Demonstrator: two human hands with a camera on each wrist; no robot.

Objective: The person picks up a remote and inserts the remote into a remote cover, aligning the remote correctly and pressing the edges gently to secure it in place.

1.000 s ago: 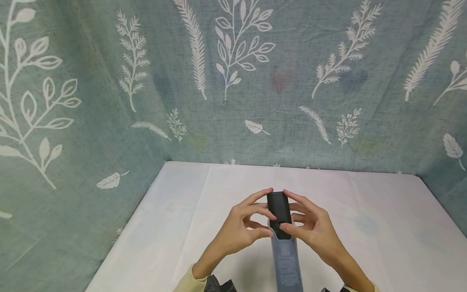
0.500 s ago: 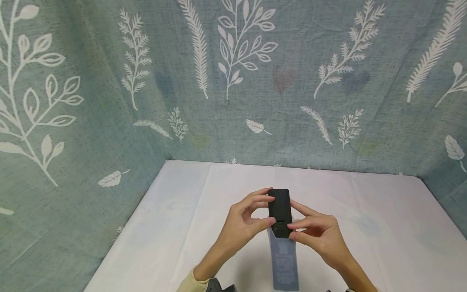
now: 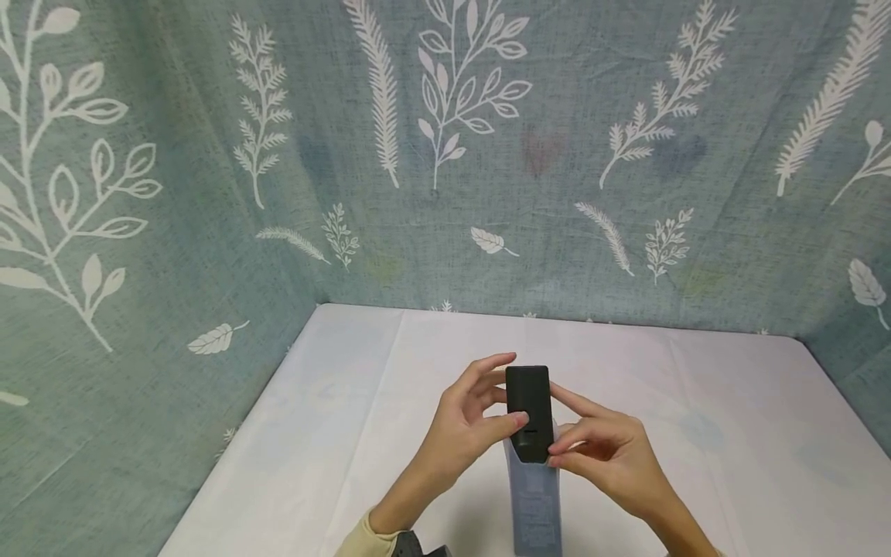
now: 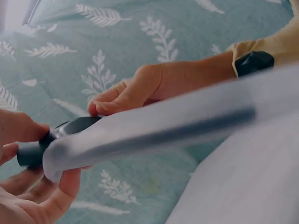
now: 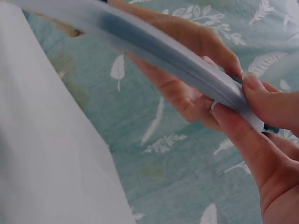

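A flat black block (image 3: 527, 387) with rounded corners stands tilted over the table, its lower end at the mouth of a translucent, printed plastic sleeve (image 3: 536, 503). My left hand (image 3: 455, 425) holds the block from the left, thumb across its front, forefinger raised near the top corner. At the lower right edge, my right hand (image 3: 612, 452) pinches the sleeve's mouth beside the block between thumb and forefinger. The left wrist view shows a long dark shape inside the sleeve (image 4: 187, 109); what it is cannot be told. In the right wrist view, fingers cover most of the block.
A white-covered table (image 3: 334, 433) lies beneath both hands. Green cloth (image 3: 445, 247) printed with white leaves hangs behind it and at the left. Dark straps (image 4: 254, 63) sit at the wrists, over pale sleeve cuffs.
My left thumb has moved onto the block's front and the left forefinger has come off it. My right thumb has gone from the front to the lower right edge. The block has shifted slightly left.
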